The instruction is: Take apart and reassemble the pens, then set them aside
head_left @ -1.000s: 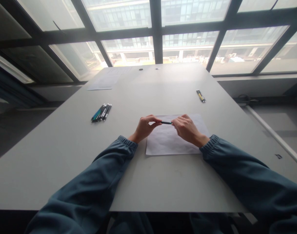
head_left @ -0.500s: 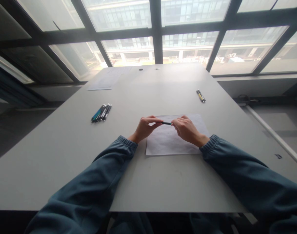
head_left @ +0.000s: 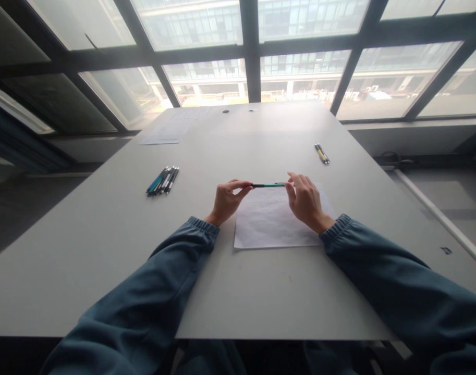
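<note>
A green and black pen (head_left: 269, 185) is held level above the white paper (head_left: 275, 226), its clip showing near the right end. My left hand (head_left: 227, 200) pinches the black end between thumb and fingertips. At the pen's other end is my right hand (head_left: 306, 203), its fingers stretched and the thumb apart from them. The thumb is close to the green end; whether it touches is hard to make out. Both hands are over the upper part of the paper or just beside it.
On the left of the white table (head_left: 116, 260) lies a bundle of several pens (head_left: 162, 181). Two pens (head_left: 322, 154), one with yellow, lie at the right. More paper (head_left: 165, 130) lies at the far left, near the windows (head_left: 214, 78).
My right hand has slid right along the pen and its fingers have spread, uncovering the green barrel and clip. My left hand has moved slightly up and left, still pinching the pen.
</note>
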{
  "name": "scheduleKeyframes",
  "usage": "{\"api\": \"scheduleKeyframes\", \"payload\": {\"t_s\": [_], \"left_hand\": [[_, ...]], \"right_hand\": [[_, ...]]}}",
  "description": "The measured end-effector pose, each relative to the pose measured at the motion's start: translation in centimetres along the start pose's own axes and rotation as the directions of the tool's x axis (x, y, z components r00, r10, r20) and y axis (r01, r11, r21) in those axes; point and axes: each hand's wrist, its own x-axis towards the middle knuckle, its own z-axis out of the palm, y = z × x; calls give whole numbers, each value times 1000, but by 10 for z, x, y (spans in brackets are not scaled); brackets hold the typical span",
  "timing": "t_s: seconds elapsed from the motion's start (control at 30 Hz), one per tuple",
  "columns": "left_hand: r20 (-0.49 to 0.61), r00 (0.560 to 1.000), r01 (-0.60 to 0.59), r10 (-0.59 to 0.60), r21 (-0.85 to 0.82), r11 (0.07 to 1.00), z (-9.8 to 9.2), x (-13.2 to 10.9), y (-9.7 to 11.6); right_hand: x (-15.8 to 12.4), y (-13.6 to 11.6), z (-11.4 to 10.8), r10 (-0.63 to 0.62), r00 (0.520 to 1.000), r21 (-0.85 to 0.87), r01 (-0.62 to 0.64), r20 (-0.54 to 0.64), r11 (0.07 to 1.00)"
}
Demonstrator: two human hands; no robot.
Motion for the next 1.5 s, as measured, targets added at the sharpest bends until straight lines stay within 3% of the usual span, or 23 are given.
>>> {"api": "scheduleKeyframes", "payload": {"t_s": [0.17,0.57,0.83,1.03,1.5], "left_hand": [[-92,993,60,-68,-86,994,0,1,-6],[-61,995,74,-82,-115,991,1,0,-8],[-47,995,84,-91,-134,987,1,1,-8],[-41,995,79,-86,-139,987,2,0,-9],[0,999,53,-53,-54,997,1,-2,-11]], "right_hand": [[-2,6,8,117,993,-14,-117,23,993],[-1,4,5,0,999,-29,1,32,1000],[-2,14,14,115,993,122,-113,-9,986],[-2,16,18,29,999,282,-16,-44,959],[0,10,9,-28,994,322,62,-110,945]]}}
